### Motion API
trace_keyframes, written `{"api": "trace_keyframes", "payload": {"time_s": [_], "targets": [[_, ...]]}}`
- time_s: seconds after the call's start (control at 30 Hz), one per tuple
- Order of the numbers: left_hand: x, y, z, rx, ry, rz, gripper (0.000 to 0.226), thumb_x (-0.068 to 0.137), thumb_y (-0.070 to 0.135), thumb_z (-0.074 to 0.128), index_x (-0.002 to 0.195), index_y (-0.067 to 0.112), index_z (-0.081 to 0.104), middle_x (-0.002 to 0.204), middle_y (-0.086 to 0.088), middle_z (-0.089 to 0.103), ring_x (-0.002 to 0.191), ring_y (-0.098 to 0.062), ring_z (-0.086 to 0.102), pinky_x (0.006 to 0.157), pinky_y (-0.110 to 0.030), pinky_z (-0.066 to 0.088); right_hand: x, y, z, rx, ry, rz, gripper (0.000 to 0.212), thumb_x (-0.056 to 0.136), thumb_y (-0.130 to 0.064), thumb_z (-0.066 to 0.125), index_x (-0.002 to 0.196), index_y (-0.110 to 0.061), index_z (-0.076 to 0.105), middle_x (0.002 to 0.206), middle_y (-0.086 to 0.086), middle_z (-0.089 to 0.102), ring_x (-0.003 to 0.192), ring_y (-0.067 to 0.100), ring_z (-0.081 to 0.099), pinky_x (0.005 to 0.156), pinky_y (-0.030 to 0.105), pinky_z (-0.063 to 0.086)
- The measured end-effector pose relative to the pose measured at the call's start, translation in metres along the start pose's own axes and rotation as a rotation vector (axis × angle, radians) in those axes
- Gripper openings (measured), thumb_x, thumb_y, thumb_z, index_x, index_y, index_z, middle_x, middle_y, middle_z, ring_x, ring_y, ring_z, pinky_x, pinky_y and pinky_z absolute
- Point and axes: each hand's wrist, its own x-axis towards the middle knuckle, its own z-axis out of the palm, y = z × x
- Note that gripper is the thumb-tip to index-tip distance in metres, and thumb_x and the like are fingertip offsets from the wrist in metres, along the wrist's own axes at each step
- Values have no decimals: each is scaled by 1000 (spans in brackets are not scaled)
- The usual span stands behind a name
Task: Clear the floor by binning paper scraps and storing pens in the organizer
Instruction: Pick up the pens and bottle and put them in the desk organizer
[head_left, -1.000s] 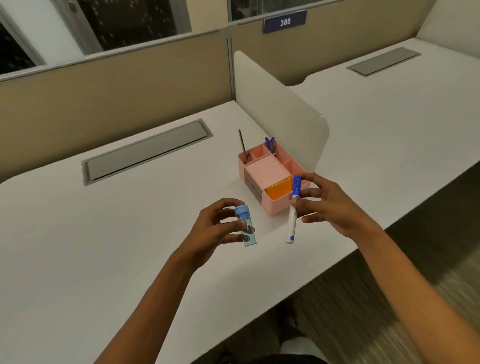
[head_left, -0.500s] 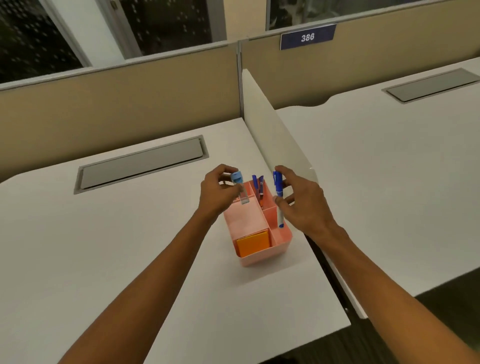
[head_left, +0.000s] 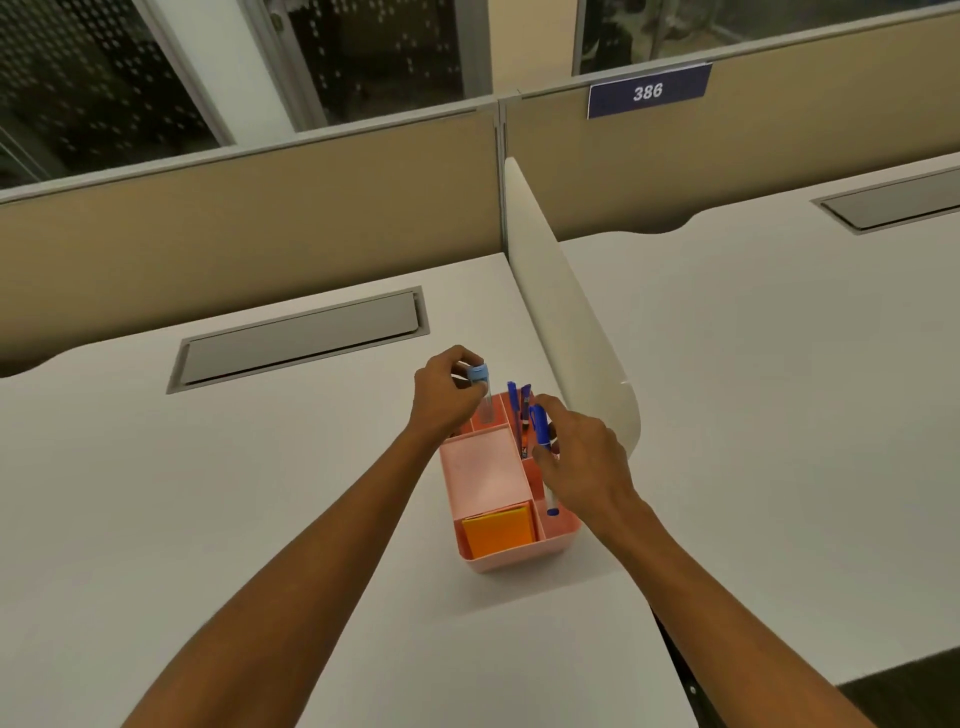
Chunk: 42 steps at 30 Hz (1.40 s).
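A pink desk organizer (head_left: 519, 560) stands on the white desk (head_left: 208, 493) near its right edge. My left hand (head_left: 447, 397) grips a clear tube with a light-blue cap (head_left: 480, 387), upright, its lower end inside a back-left compartment. My right hand (head_left: 582, 462) holds a blue-capped white marker (head_left: 541, 431) tilted into the right-side compartment, its tip (head_left: 552, 511) resting low inside. Two blue pens (head_left: 518, 405) stand in the back compartment. An orange pad (head_left: 500, 531) fills the front slot.
A white curved divider panel (head_left: 571, 322) rises just right of the organizer. A grey cable flap (head_left: 301, 338) is set into the desk behind. A second desk (head_left: 779, 415) lies to the right, and beige partitions (head_left: 260, 208) stand at the back.
Both hands moved from in front of the organizer to above it, then lowered; the tube and the marker now reach into compartments. The view has shifted closer.
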Motion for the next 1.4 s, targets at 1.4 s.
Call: {"api": "trace_keyframes", "payload": {"time_s": [1.4], "targets": [[-156,-113,-172,-340,-56,-128,26,96,31,52,100,10,65,85,-10,73,76,-24,72,63,-37,58,-63,-137,67,297,37,-108,38,95,-53,46,106,-22,65,95,-7,69,83,8,64,72,21,48]]}}
